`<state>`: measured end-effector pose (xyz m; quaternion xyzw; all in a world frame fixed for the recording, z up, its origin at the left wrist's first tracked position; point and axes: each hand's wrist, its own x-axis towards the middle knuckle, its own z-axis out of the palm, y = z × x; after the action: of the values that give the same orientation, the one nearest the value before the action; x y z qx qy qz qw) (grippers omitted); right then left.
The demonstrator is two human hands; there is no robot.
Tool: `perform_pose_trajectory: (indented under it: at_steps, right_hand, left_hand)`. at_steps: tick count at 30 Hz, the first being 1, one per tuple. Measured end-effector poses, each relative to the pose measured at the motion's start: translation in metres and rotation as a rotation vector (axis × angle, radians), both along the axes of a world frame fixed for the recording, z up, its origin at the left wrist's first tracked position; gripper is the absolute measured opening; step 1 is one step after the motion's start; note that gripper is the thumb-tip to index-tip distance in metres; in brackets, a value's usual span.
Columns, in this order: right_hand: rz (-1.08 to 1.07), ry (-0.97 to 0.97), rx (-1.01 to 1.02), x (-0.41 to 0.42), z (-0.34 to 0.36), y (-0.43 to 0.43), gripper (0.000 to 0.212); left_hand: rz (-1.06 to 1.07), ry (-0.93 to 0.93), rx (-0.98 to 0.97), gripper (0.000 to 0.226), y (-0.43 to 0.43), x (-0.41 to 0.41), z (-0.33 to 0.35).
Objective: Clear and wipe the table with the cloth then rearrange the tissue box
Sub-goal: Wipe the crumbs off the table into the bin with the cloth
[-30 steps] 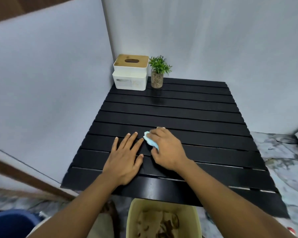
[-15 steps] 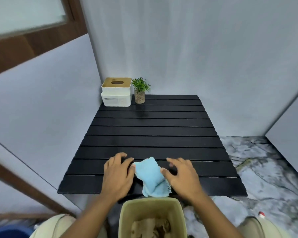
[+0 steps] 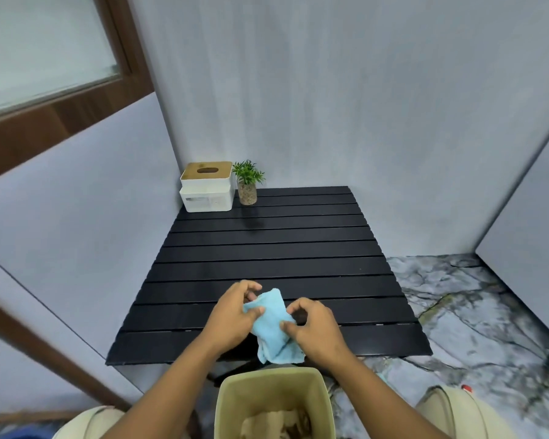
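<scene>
While both hands are raised over the near edge of the black slatted table (image 3: pixel 267 248), we record the crumpled light-blue terry cloth (image 3: pixel 271 327) held between them, its lower end hanging past that edge. We find the left hand (image 3: pixel 232 315) pinching the cloth's upper left part between thumb and curled fingers, and the right hand (image 3: pixel 314 327) pinching its right side likewise. We note the white tissue box with a wooden lid (image 3: pixel 207 188) at the far left corner, with a small green potted plant (image 3: pixel 248 182) just beside it. An open beige bin (image 3: pixel 271 403) stands below the near edge.
</scene>
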<state>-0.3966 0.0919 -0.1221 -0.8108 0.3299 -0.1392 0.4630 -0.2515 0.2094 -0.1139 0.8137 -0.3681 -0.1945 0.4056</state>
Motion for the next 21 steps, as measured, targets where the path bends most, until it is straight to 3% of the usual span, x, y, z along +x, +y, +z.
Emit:
perform_pose_trajectory:
  at_steps: [3, 6, 9, 11, 15, 17, 21]
  right_hand:
    - [-0.038, -0.144, 0.047, -0.006, 0.005, -0.003, 0.013]
    - [-0.013, -0.245, 0.059, -0.014, 0.016, -0.011, 0.015]
    - [0.130, -0.269, 0.043, -0.022, 0.035, -0.027, 0.015]
    - [0.248, -0.265, 0.039, -0.028, 0.050, -0.038, 0.016]
    - [0.358, -0.219, -0.016, -0.043, 0.072, -0.058, 0.013]
    - [0.346, -0.162, -0.068, -0.052, 0.078, -0.068, 0.014]
    - [0.366, 0.084, -0.118, -0.072, 0.085, -0.096, 0.036]
  left_hand:
    - [-0.021, 0.083, -0.016, 0.064, -0.003, -0.004, 0.006]
    - [-0.188, 0.084, 0.001, 0.090, -0.005, -0.009, 0.016]
    - [-0.357, 0.063, -0.001, 0.097, -0.015, -0.016, 0.035]
    - [-0.449, -0.019, -0.006, 0.087, -0.025, -0.020, 0.048]
    - [-0.537, -0.210, 0.043, 0.039, -0.049, -0.024, 0.068]
    - [-0.560, -0.270, 0.112, 0.035, -0.059, -0.026, 0.074]
    - [-0.533, -0.097, 0.123, 0.028, -0.070, -0.033, 0.079]
